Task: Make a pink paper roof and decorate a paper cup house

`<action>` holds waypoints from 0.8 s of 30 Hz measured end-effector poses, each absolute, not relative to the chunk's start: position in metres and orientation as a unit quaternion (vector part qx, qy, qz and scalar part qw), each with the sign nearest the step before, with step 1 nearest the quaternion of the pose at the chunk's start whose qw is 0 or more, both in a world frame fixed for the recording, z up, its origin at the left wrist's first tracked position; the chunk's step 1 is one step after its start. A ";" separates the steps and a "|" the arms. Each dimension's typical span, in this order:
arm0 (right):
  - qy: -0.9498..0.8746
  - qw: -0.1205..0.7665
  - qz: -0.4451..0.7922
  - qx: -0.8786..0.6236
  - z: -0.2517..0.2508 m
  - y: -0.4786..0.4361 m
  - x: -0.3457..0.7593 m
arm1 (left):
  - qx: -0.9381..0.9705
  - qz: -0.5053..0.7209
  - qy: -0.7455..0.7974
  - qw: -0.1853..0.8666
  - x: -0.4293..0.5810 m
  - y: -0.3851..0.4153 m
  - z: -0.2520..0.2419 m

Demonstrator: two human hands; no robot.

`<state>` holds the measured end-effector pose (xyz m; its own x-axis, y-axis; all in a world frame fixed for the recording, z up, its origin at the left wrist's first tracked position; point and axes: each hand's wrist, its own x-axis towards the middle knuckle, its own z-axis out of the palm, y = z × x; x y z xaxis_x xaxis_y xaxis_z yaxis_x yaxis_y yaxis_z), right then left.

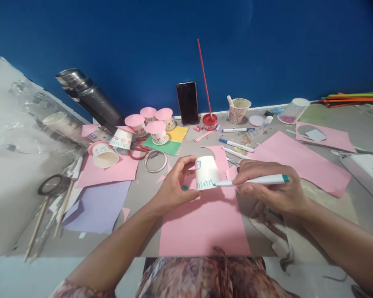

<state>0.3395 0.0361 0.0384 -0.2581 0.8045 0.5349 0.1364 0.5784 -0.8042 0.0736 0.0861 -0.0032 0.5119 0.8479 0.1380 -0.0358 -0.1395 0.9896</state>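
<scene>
My left hand (179, 180) grips a white paper cup (207, 169) from its left side, with the cup upside down above a pink sheet (205, 229). A small purple and pink window drawing and a wavy green line show on the cup's side. In my right hand (267, 186) is a white marker (257, 180) with a green end, held nearly level. Its tip touches the cup near the right end of the green line. At the back left stand several decorated cups with pink paper tops (157, 128).
A phone (187, 102) leans on the blue wall beside a red pot (210, 121) with a tall stick. Loose markers (236, 145) lie behind my right hand. A tape roll (155, 161) and a dark flask (93, 99) are to the left, a pink sheet (301, 161) to the right.
</scene>
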 end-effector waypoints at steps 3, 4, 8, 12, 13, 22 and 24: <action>-0.711 0.523 0.321 -0.344 0.038 0.036 0.341 | 0.655 0.382 0.319 0.569 0.074 0.086 -0.003; -0.712 0.521 0.323 -0.343 0.038 0.036 0.341 | 0.654 0.382 0.321 0.569 0.074 0.086 -0.002; -0.727 0.503 0.346 -0.314 0.039 0.036 0.343 | 0.639 0.384 0.319 0.585 0.074 0.086 -0.002; -0.708 0.522 0.335 -0.337 0.039 0.036 0.342 | 0.633 0.389 0.313 0.591 0.073 0.087 -0.002; -0.704 0.525 0.334 -0.342 0.039 0.036 0.342 | 0.631 0.390 0.312 0.593 0.073 0.088 -0.003; -0.701 0.525 0.348 -0.335 0.039 0.036 0.345 | 0.615 0.393 0.319 0.605 0.074 0.089 -0.003; -0.699 0.523 0.354 -0.335 0.039 0.036 0.346 | 0.608 0.395 0.322 0.609 0.074 0.089 -0.002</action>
<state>0.3464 0.0356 0.0393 -0.2272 0.8394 0.4937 0.0976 0.5240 -0.8461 0.0745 0.0885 -0.0022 0.4809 0.8723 0.0887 -0.0904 -0.0512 0.9946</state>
